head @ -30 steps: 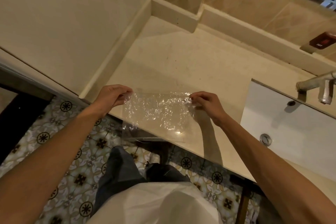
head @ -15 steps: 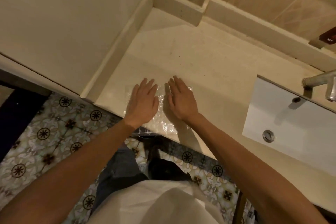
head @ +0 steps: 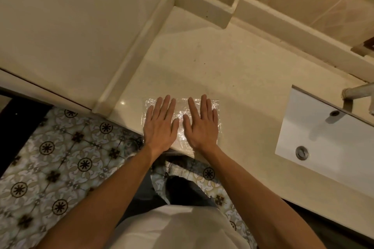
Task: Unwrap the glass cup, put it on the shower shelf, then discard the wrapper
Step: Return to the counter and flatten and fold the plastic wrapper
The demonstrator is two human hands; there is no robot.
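My left hand (head: 159, 125) and right hand (head: 200, 125) lie flat, fingers spread, side by side on the wrapper (head: 179, 116), whose long axis runs left-right along the counter (head: 232, 79) edge, equally reachable by both.

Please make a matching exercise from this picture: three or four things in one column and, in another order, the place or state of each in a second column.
1. wrapper
2. left hand
3. sink
4. faucet

a. white, drain visible
b. sticks out over the basin
c. clear and crinkled, flat on the counter
d. palm down, fingers spread

Pairs: 1-c, 2-d, 3-a, 4-b
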